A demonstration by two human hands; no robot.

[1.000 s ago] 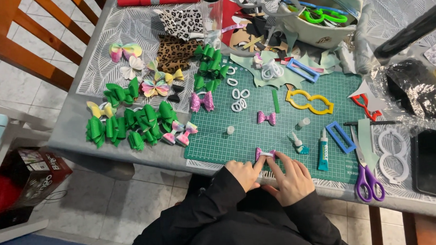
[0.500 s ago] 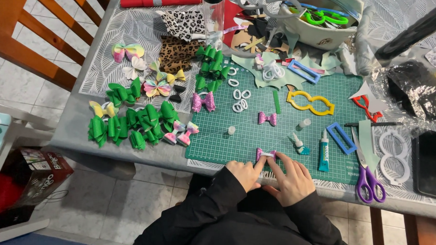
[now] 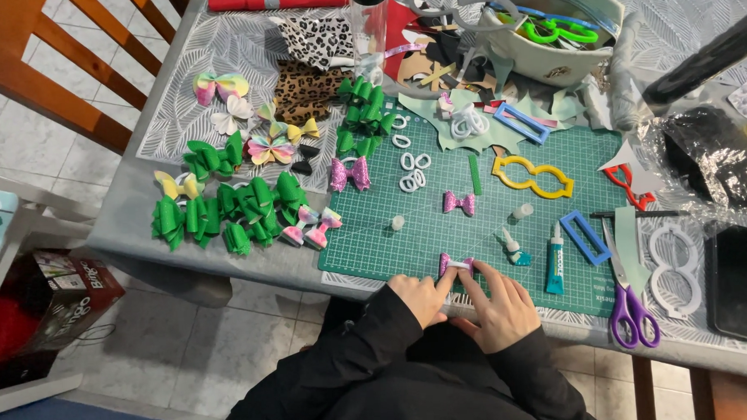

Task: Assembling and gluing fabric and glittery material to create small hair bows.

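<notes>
A small pink glitter bow (image 3: 456,263) with a white centre band lies at the near edge of the green cutting mat (image 3: 439,199). My left hand (image 3: 422,295) pinches the bow's left side. My right hand (image 3: 497,305) presses its fingertips on the bow's centre and right side. Both arms wear black sleeves. Two more pink glitter bows (image 3: 458,202) (image 3: 349,173) rest farther up the mat.
Green bows (image 3: 224,211) cluster at the left. A glue tube (image 3: 555,270), purple scissors (image 3: 629,304), yellow template (image 3: 532,176), blue frame (image 3: 585,237), white loops (image 3: 411,169) and a phone (image 3: 738,282) lie around. A tool bowl (image 3: 550,38) stands at the back, a wooden chair (image 3: 62,63) at the left.
Both hands have stayed on the pink bow with only slight finger shifts. The view has drifted a little.
</notes>
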